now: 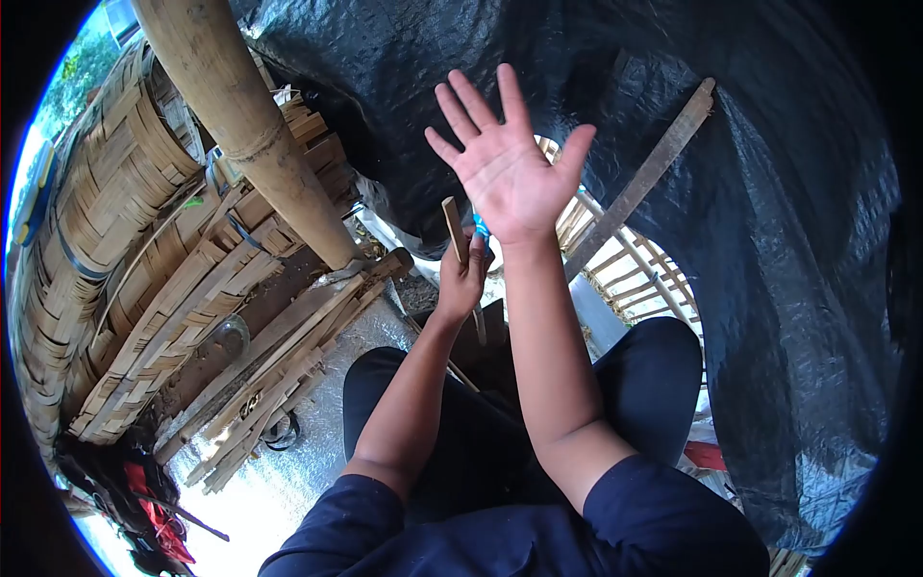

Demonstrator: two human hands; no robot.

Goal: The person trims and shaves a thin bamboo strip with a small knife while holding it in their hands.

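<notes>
My right hand (514,183) is raised with its palm toward me, fingers spread and nothing in it. Lower and to its left, my left hand (461,279) is closed around a thin, flat strip of wood or bamboo (454,223). The strip stands tilted, and its lower end (482,329) shows below the hand. Just beside the left fingers is something blue (482,227), partly hidden; I cannot tell whether that hand holds it too. Both forearms reach forward above my bent knees.
A thick bamboo pole (240,125) slants down on the left, near woven bamboo panels (144,144). Split wood strips (288,375) lie in a pile beside my left leg. Black plastic sheeting (788,269) hangs ahead and right, with a plank (644,178) leaning against it.
</notes>
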